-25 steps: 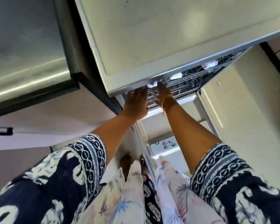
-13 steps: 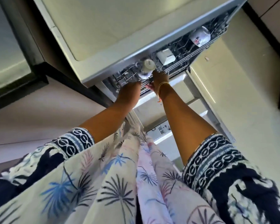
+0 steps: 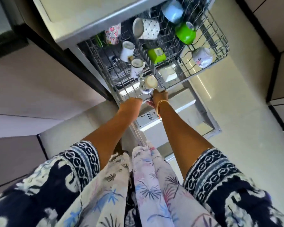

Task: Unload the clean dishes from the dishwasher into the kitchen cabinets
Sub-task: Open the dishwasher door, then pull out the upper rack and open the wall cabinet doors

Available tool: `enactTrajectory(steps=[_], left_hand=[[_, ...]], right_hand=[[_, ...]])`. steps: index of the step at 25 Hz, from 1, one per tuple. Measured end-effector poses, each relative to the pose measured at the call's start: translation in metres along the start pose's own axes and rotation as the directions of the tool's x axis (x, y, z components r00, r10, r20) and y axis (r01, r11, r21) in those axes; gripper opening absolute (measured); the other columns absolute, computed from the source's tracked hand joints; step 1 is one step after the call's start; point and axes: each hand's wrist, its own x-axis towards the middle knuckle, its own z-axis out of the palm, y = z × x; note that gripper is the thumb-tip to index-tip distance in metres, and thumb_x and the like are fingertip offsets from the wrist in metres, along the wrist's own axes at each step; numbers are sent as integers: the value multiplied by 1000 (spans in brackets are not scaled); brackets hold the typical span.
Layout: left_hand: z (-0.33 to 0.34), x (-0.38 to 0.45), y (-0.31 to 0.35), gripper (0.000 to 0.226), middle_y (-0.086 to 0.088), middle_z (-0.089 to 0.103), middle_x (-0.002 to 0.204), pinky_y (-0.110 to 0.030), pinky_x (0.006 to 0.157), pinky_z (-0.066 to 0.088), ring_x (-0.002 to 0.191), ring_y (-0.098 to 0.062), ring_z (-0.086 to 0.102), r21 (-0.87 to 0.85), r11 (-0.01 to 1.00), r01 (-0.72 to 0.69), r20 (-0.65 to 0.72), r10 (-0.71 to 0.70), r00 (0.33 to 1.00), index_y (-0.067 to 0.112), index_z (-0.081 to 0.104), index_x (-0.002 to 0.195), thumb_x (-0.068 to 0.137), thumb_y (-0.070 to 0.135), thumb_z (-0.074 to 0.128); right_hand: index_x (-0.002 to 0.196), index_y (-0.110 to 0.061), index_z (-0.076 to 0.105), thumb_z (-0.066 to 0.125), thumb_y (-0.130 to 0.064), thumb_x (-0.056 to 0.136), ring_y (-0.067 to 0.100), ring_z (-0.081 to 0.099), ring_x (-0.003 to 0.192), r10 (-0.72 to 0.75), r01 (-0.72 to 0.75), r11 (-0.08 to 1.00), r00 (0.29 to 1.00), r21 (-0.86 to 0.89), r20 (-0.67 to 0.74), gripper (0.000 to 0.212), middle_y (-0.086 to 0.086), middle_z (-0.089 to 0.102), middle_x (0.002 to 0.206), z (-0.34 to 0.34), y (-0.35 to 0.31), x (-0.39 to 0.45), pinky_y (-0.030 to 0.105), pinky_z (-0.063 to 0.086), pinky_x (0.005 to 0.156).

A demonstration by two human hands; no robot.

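The grey wire upper rack [image 3: 220, 38] of the dishwasher stands pulled out from under the counter. My left hand [image 3: 131, 104] and my right hand [image 3: 159, 97] both grip its front rail, side by side. The rack holds several cups and mugs: a white mug with blue flowers [image 3: 147, 84] just beyond my hands, a white square dish [image 3: 168, 73], a green square cup [image 3: 156, 55], a large white patterned mug [image 3: 146, 28], a green mug [image 3: 186, 32], a pale blue cup [image 3: 172, 10] and a white floral cup [image 3: 202, 57].
The open dishwasher door [image 3: 170, 126] lies below the rack, in front of my legs. The grey counter edge [image 3: 92, 25] overhangs the rack's back. Beige cabinet fronts [image 3: 31, 89] stand at the left, pale floor [image 3: 244, 95] at the right.
The rack has slid far out toward me with both hands on its front rail. Many more cups have come into view from under the counter.
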Motion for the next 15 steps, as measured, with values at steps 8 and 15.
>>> enactTrajectory(steps=[8, 15], left_hand=[[16, -15, 44, 38, -17, 62, 119, -40, 96, 48, 116, -32, 57, -72, 997, 23, 21, -22, 1000, 7, 51, 130, 93, 3, 48], [25, -16, 43, 33, -14, 66, 110, -36, 93, 53, 107, -28, 62, -39, 999, 6, 6, -6, 1000, 8, 53, 125, 92, 5, 54]], right_hand=[[113, -9, 45, 50, -10, 90, 26, 63, 85, 62, -62, 994, 998, 90, 4, 24, 12, 56, 94, -38, 17, -5, 32, 58, 55], [131, -3, 35, 50, -1, 88, 36, 62, 107, 128, -125, 971, 992, 205, -3, 45, 20, 58, 115, -36, 15, 4, 43, 61, 64]])
